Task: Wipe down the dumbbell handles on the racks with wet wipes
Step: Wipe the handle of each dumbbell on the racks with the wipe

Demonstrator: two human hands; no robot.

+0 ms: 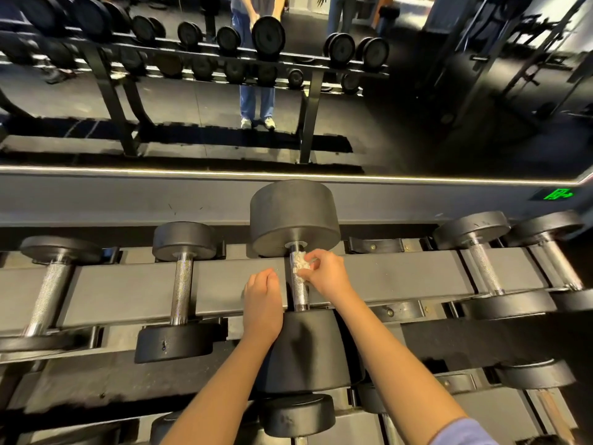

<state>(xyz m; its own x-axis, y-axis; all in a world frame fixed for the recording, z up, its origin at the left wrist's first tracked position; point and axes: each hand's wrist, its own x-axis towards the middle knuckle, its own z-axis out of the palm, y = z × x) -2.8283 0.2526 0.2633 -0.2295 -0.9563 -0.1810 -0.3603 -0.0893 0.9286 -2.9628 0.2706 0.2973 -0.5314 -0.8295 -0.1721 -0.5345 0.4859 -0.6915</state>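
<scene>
A large black dumbbell [295, 216] lies across the top rack [128, 287] in the middle of the view. Its chrome handle [299, 293] runs between the two round heads. My right hand [327, 274] pinches a crumpled white wet wipe [301, 262] and holds it against the upper part of that handle. My left hand [261, 303] rests on the near head of the same dumbbell, just left of the handle, with its fingers loosely curled and nothing in them.
Smaller dumbbells sit on the same rack at the left [181, 284] and far left [48, 290], and two at the right [487, 268]. More dumbbells [296, 415] lie on a lower tier. A mirror [224, 91] behind the rack reflects the rack and standing people.
</scene>
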